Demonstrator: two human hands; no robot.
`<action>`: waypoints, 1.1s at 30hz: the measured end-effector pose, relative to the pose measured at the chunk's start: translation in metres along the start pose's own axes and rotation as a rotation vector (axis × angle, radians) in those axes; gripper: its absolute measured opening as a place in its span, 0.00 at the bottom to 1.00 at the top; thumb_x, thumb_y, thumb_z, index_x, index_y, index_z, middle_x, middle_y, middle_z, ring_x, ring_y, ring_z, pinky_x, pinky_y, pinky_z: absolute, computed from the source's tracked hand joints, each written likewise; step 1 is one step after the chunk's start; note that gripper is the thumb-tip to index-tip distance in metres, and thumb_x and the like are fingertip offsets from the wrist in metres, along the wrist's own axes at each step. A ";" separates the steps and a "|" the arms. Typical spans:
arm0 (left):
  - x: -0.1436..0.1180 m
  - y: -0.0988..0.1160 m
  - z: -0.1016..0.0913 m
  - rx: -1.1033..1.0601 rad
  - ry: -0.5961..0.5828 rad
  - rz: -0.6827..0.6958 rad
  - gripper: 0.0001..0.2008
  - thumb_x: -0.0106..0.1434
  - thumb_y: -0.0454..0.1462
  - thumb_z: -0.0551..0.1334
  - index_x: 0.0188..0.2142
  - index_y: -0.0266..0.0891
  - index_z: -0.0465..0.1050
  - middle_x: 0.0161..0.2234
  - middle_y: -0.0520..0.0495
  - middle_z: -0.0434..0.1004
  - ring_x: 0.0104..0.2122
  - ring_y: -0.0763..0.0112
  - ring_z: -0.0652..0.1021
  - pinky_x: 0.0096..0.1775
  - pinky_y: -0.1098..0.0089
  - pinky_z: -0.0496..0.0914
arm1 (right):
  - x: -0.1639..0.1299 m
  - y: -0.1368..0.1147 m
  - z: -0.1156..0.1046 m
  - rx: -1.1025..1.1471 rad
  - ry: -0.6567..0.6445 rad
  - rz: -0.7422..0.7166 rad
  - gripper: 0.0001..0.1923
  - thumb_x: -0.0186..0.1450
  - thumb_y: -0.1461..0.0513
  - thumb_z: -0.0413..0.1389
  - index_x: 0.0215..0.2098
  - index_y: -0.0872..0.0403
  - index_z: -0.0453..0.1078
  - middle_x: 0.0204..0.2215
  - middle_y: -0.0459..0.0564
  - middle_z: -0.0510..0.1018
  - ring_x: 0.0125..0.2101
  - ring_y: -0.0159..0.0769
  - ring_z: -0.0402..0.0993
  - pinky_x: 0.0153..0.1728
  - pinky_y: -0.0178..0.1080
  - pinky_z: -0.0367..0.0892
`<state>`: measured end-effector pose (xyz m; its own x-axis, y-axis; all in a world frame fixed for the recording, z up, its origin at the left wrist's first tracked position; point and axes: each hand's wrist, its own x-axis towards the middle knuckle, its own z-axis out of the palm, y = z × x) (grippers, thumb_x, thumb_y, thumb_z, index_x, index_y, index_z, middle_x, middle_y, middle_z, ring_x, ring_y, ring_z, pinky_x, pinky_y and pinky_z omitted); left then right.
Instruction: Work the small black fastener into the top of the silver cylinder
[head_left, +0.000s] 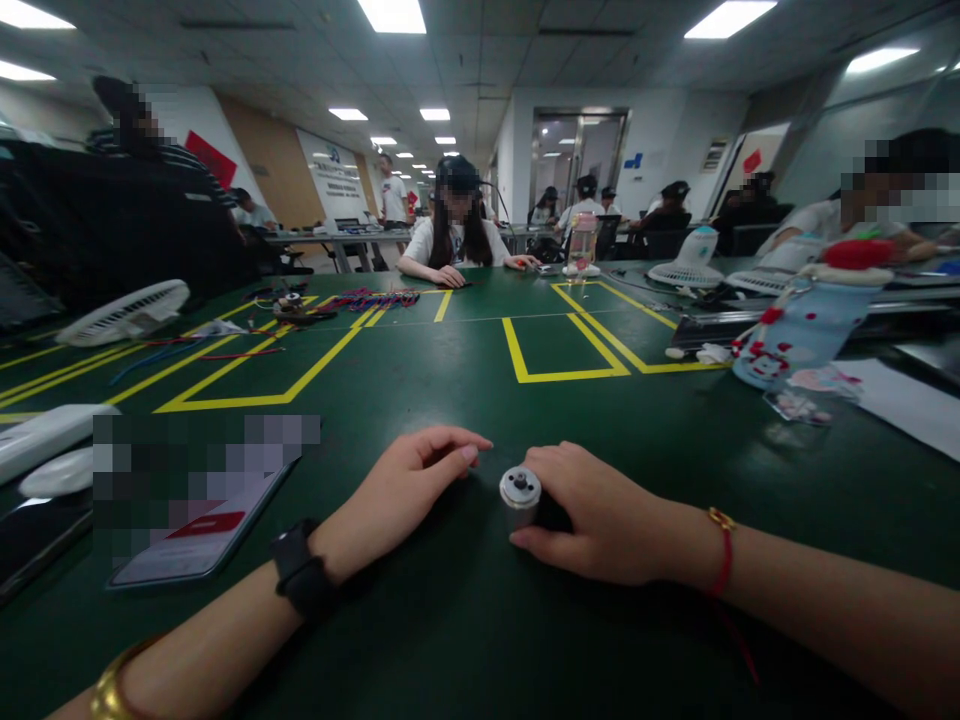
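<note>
Head view. Right hand [600, 515] curls around a small silver motor [520, 494], which stands upright on the green table [465, 620] with its shaft end up; the fingers wrap its far side and the thumb lies along the table below it. Left hand [401, 490] rests just left of the motor, fingers loosely bent together, fingertips near the motor but apart from it, holding nothing. A black watch [304, 580] sits on the left wrist, a red string [724, 560] on the right.

Step in hand, as I judge it: steadying the motor, ready to work on it. A next move would call for a firm hold with the right hand while the left comes in to the shaft end.

Left of the left hand lies a phone [199, 535], its screen blurred out. Far beyond the hands: loose wires [367, 298], a white fan guard [124, 312], a patterned bottle [799, 335]. The motor's lower body is hidden by the right fingers; whether leads are attached I cannot tell.
</note>
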<state>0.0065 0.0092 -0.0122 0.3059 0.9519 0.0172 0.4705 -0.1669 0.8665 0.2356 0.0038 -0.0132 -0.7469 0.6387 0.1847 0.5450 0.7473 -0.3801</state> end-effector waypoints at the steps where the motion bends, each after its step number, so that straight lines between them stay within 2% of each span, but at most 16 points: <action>1: 0.000 0.000 0.000 0.001 -0.003 0.002 0.14 0.66 0.44 0.57 0.46 0.43 0.75 0.39 0.49 0.78 0.40 0.64 0.76 0.43 0.65 0.67 | 0.000 0.000 0.000 -0.001 -0.002 -0.001 0.13 0.61 0.55 0.59 0.39 0.54 0.65 0.36 0.50 0.73 0.33 0.38 0.64 0.36 0.41 0.59; 10: -0.001 -0.003 0.001 -0.003 -0.056 0.050 0.13 0.66 0.42 0.57 0.47 0.43 0.74 0.41 0.48 0.78 0.41 0.63 0.76 0.45 0.63 0.68 | 0.000 0.001 0.001 -0.017 -0.008 -0.002 0.13 0.62 0.55 0.58 0.39 0.55 0.65 0.36 0.50 0.73 0.33 0.37 0.64 0.35 0.40 0.58; 15: -0.003 0.002 0.001 0.042 -0.147 0.204 0.13 0.68 0.36 0.55 0.46 0.45 0.76 0.45 0.49 0.75 0.47 0.64 0.74 0.51 0.64 0.65 | 0.000 0.002 0.002 -0.030 0.016 -0.018 0.13 0.62 0.55 0.59 0.38 0.55 0.65 0.34 0.49 0.72 0.32 0.36 0.63 0.33 0.39 0.57; 19: -0.006 0.008 0.001 0.045 -0.223 0.264 0.15 0.69 0.33 0.53 0.47 0.46 0.76 0.45 0.49 0.73 0.47 0.66 0.74 0.51 0.65 0.65 | 0.000 0.001 0.002 -0.036 0.028 -0.022 0.12 0.61 0.55 0.59 0.36 0.55 0.65 0.33 0.49 0.72 0.31 0.35 0.62 0.33 0.39 0.57; 24: -0.008 0.008 0.002 0.028 -0.223 0.283 0.15 0.69 0.33 0.54 0.52 0.47 0.73 0.48 0.49 0.72 0.49 0.65 0.72 0.53 0.64 0.63 | 0.000 0.001 0.002 -0.025 0.009 -0.021 0.13 0.62 0.55 0.59 0.38 0.56 0.66 0.35 0.50 0.73 0.32 0.37 0.64 0.34 0.40 0.58; 28: -0.010 0.010 0.003 0.000 -0.228 0.290 0.15 0.69 0.34 0.54 0.52 0.48 0.73 0.49 0.49 0.71 0.50 0.65 0.72 0.54 0.64 0.63 | 0.000 0.002 0.002 -0.027 -0.002 -0.005 0.14 0.62 0.55 0.59 0.40 0.56 0.66 0.35 0.51 0.73 0.33 0.38 0.65 0.35 0.41 0.59; 33: -0.015 0.016 0.007 -0.006 -0.182 0.313 0.15 0.70 0.35 0.54 0.52 0.48 0.72 0.50 0.49 0.70 0.51 0.66 0.71 0.55 0.65 0.62 | 0.000 0.002 0.002 -0.018 0.001 -0.002 0.16 0.62 0.55 0.59 0.42 0.56 0.66 0.38 0.52 0.74 0.35 0.39 0.66 0.37 0.41 0.60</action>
<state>0.0158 -0.0094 -0.0019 0.5768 0.7936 0.1940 0.3260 -0.4413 0.8361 0.2364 0.0049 -0.0162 -0.7479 0.6371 0.1862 0.5501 0.7519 -0.3633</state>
